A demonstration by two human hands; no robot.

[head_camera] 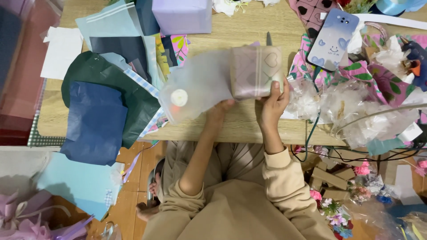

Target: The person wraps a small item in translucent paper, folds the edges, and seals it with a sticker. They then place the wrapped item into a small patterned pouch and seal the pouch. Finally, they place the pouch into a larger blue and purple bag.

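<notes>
- Broadly, the wooden table (249, 126) is the landmark; everything below is placed from it, and the person sits at its near edge with knees under it.
- Left of the table's middle lie paper sheets, the biggest a dark green sheet (106, 78) with a navy sheet (95, 120) over its near side, hanging past the table edge.
- At the table's far edge sits a lilac box (182, 15), closed; its contents cannot be told.
- Over the table's right side spreads crumpled clear film (356, 106), with a phone (332, 39) farther back on floral paper.
- Above the table's near middle hangs the wrapped box (255, 71), pinkish with a heart and a pale ribbon band. A frosted wrap sheet (200, 89) trails from its left side, long axis running left to right; a white round piece (179, 97) shows through it.
- The right hand (273, 104) is nearer the box, just below it, thumb up on its front face, fingers clamped around its right end.
- The left hand (220, 111) sits under the wrap where it meets the box; its fingers are hidden behind the sheet, so their grip cannot be told.
</notes>
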